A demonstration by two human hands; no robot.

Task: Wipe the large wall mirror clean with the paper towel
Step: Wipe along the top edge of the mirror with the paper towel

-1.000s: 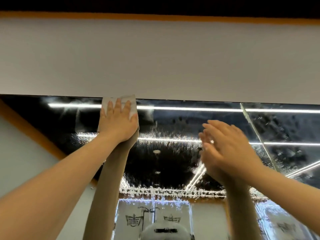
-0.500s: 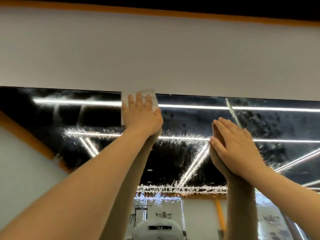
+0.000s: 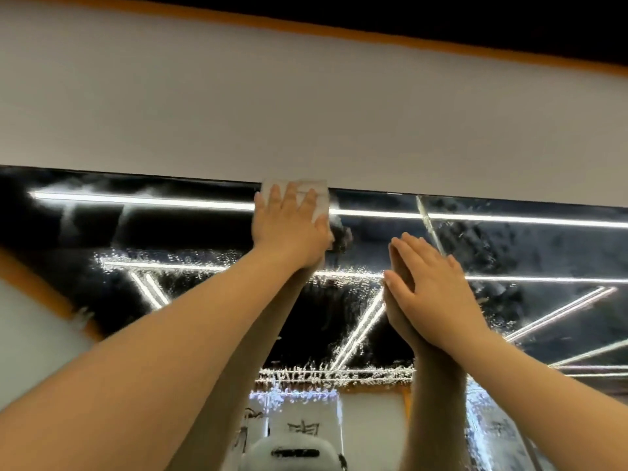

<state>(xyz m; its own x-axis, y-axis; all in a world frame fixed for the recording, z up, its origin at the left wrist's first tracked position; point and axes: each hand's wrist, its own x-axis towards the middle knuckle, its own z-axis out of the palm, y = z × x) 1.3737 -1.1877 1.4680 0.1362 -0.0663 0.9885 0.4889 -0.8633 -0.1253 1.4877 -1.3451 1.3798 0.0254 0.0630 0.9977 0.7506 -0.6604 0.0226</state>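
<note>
Pressing paper towel (image 3: 314, 195) at mirror (image 3: 509, 253) top edge, left hand (image 3: 289, 229), right hand (image 3: 431, 287) flat

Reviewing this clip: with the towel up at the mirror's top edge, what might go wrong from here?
1. The left hand presses the paper towel with flat fingers at the mirror top edge; the towel overlaps the white wall and may smear it.
2. The bare right hand lies flat on wet glass, likely leaving prints.
3. Droplets sit below the wiped band and may dry into streaks.
</note>
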